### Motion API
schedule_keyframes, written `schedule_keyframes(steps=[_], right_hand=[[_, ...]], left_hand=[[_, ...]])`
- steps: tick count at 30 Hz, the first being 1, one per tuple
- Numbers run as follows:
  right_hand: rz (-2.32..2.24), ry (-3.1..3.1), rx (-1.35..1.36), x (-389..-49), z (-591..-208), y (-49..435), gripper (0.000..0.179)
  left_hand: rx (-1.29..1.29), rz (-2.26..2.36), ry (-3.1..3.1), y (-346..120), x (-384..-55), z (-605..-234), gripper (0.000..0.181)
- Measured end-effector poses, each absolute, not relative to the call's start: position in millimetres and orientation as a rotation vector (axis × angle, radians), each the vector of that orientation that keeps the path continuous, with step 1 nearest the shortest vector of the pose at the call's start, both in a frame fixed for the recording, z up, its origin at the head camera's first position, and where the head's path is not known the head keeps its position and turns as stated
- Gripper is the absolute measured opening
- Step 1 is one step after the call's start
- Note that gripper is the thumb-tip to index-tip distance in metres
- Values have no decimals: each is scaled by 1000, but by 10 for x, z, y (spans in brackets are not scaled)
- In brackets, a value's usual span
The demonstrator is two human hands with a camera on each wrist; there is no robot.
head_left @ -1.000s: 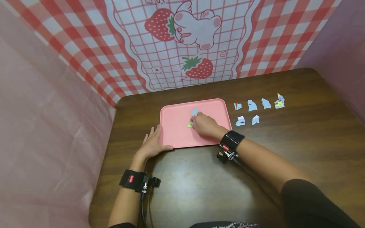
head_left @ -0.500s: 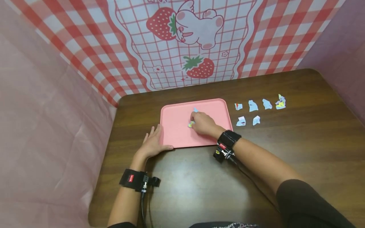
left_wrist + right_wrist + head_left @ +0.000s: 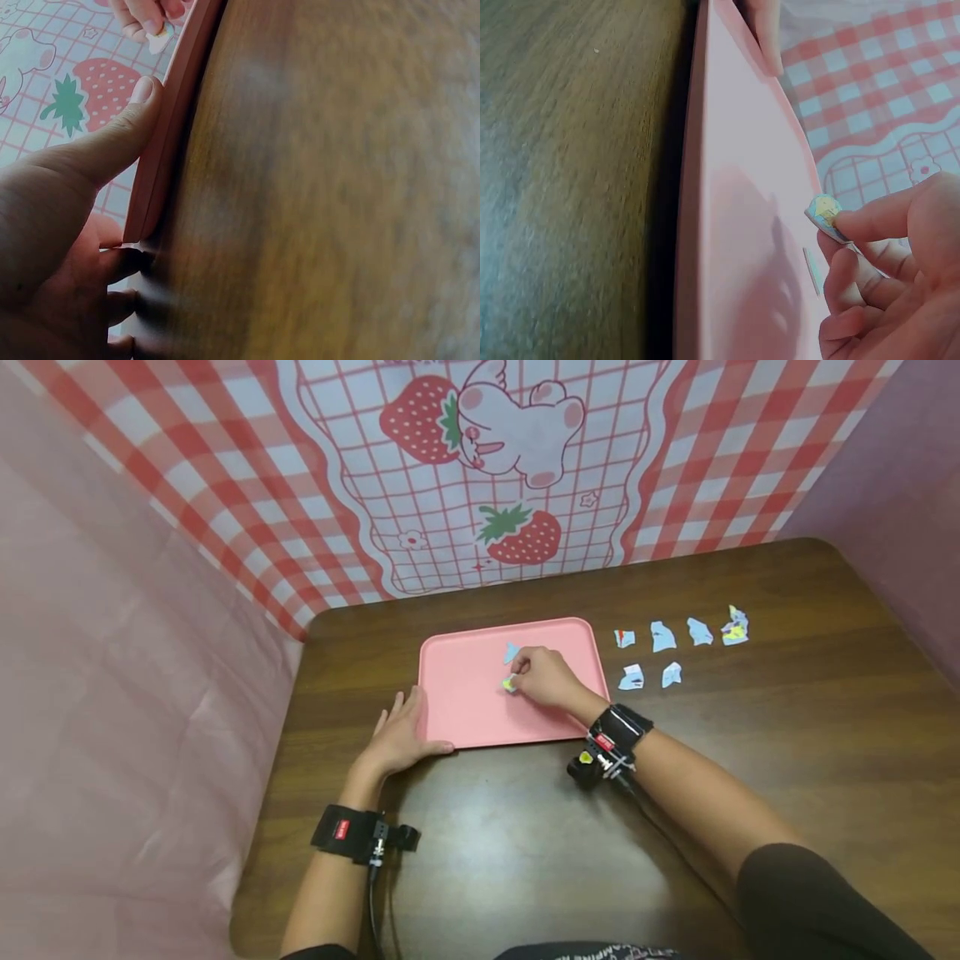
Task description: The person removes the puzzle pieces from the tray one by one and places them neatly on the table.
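Observation:
In the head view my right hand is above the pink tray, pinching a small irregular puzzle piece printed yellow and pale blue. The right wrist view has this puzzle piece tilted between thumb and fingers, above the tray floor. Just beyond it a pale blue piece lies flat on the tray, partly beside the fingers. My left hand rests at the tray's near left corner, its fingers stretched along the left side and the thumb on the front rim.
To the right of the tray, several irregular printed pieces lie in two rows on the wooden table, among them a blue one and a yellow-patterned one. A checked strawberry cloth hangs behind the table.
My right hand has drawn slightly right and up with the yellow-and-blue puzzle piece, uncovering more of the pale blue piece on the tray. The left hand keeps its place.

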State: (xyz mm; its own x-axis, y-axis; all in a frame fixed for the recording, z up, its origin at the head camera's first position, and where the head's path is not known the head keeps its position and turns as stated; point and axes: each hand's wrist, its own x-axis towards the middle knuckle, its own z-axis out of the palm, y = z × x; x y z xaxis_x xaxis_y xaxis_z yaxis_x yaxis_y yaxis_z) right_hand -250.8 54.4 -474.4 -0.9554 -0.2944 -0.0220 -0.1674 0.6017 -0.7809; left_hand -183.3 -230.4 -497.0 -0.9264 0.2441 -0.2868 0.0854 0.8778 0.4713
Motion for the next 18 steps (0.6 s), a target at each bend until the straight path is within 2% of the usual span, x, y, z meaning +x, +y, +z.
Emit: schedule_keyframes(steps=[10, 18], right_hand=[[-1359, 2703, -351, -2474, -4738, 725, 10], [-1478, 2686, -338, -2332, -4675, 941, 21]], left_hand=[[245, 662, 2705, -2297, -1820, -4940, 125], [244, 667, 2703, -2289, -1815, -4929, 125]])
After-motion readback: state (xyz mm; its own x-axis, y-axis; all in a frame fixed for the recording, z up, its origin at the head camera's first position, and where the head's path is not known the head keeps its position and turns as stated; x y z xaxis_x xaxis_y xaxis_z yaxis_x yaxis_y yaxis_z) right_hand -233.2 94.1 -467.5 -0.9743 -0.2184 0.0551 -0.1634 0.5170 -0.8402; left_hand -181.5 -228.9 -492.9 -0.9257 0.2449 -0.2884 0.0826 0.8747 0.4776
